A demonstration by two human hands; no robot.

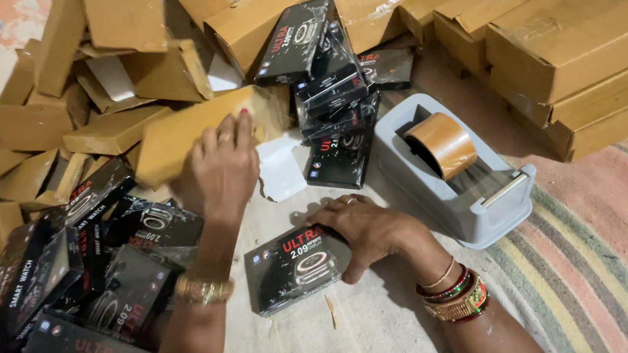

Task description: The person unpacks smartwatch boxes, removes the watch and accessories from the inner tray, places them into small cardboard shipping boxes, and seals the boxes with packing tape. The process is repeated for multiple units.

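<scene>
- Left hand (224, 163) out over the heap of brown cardboard mailers (108, 105), fingers curled onto the edge of one flat brown mailer (181, 138) — gripping its rim, not yet lifted clear.
- Right hand (366, 230) flat and spread, palm down, pressing the black product box (294, 268) against the floor, just in front of the knees.
- Grey tape dispenser (454, 177) with its brown roll (444, 144) sitting just beyond the right hand, close but not touching.
- More black boxes piled at lower left (71, 269) and a second stack (333, 87) up beyond the torn white scrap (280, 170).
- Best handling, judging from this: pinch the mailer by one corner only, so neighbours in the heap stay put.
- Worth keeping the black box pinned flat while the mailer comes across.
- Risk spotted: loose flaps in the heap could snag; a straight, low pull looks safest.
- Striped rug (588, 246) off to the right, well apart from the action.
</scene>
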